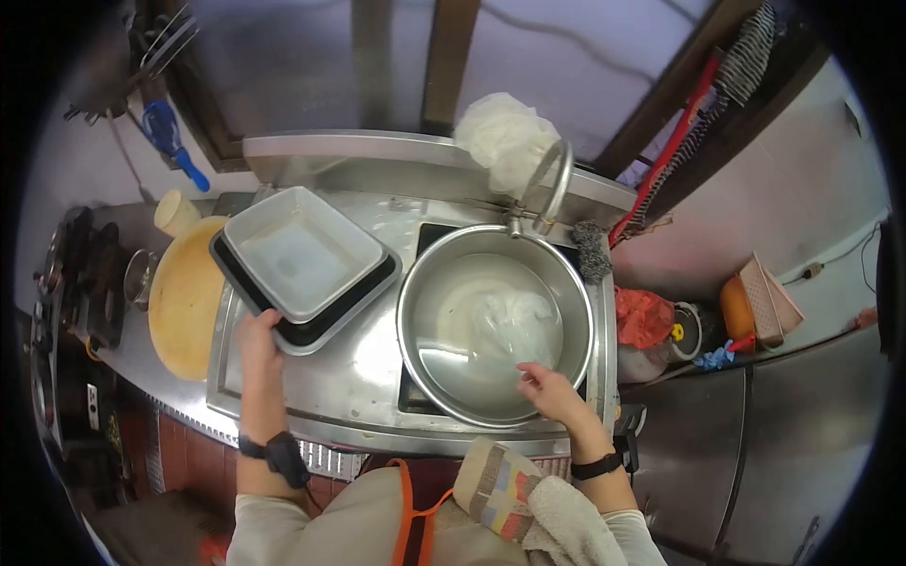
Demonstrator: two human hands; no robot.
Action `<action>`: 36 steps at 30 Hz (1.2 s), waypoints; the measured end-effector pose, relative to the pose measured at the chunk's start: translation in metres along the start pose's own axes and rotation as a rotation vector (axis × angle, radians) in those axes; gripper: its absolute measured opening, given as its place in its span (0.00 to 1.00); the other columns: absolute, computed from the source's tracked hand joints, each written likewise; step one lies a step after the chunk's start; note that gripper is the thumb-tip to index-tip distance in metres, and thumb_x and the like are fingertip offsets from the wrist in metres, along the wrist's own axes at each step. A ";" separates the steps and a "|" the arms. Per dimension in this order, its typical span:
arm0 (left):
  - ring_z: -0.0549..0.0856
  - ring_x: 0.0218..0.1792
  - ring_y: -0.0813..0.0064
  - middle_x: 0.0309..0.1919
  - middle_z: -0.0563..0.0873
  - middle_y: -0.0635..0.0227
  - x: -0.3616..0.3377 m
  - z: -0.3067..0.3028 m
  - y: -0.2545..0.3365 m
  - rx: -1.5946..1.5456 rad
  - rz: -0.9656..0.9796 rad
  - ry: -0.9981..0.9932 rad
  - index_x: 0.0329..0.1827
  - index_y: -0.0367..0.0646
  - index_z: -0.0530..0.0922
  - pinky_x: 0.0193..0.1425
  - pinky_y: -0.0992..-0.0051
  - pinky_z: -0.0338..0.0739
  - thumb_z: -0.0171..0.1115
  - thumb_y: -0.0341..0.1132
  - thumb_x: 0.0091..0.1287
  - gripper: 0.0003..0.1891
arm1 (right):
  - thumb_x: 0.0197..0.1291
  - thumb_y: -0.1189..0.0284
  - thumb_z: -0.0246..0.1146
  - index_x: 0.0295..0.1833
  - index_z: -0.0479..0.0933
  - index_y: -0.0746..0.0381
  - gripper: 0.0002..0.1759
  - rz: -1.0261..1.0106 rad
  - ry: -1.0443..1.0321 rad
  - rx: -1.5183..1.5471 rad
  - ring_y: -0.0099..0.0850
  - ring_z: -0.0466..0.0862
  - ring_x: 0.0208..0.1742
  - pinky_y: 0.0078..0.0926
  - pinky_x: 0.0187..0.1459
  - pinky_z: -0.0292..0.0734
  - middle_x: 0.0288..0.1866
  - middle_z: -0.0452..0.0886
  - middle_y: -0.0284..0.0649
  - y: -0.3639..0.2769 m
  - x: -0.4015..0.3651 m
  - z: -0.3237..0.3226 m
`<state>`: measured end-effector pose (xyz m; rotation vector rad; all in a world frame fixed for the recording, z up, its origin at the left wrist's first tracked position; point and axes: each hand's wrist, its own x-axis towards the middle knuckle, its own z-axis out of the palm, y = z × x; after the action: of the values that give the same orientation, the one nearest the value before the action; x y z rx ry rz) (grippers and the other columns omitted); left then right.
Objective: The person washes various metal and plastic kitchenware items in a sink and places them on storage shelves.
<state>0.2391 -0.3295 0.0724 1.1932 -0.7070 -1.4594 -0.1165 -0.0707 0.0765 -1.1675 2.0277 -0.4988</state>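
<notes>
My left hand (258, 341) grips the near edge of a stack of trays (300, 255) on the steel counter: a white rectangular tray on top of a black one and a grey one. My right hand (552, 389) reaches over the near rim of a large steel basin (494, 323) in the sink, fingers loosely bent, holding nothing that I can see. Inside the basin lies a clear plastic bag (517, 323) in shallow water. The tap (552, 193) curves over the basin's far rim.
A round wooden board (185, 297) lies left of the trays, a small pot (141, 275) beside it. A scrubber (593, 251) sits at the sink's right edge, a red bag (643, 317) and containers further right. A white bag (506, 137) hangs behind the tap.
</notes>
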 end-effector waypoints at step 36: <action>0.79 0.31 0.48 0.24 0.79 0.46 -0.111 0.160 -0.121 1.156 0.149 -0.376 0.32 0.31 0.74 0.40 0.61 0.73 0.57 0.33 0.52 0.11 | 0.58 0.59 0.58 0.57 0.70 0.61 0.24 -0.354 -0.402 -0.194 0.42 0.75 0.54 0.35 0.55 0.68 0.52 0.76 0.47 0.054 0.047 0.042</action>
<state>0.0390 -0.2206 0.0478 1.6347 -2.0170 -1.1210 -0.1309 -0.0823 -0.0046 -1.6140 1.5555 -0.2111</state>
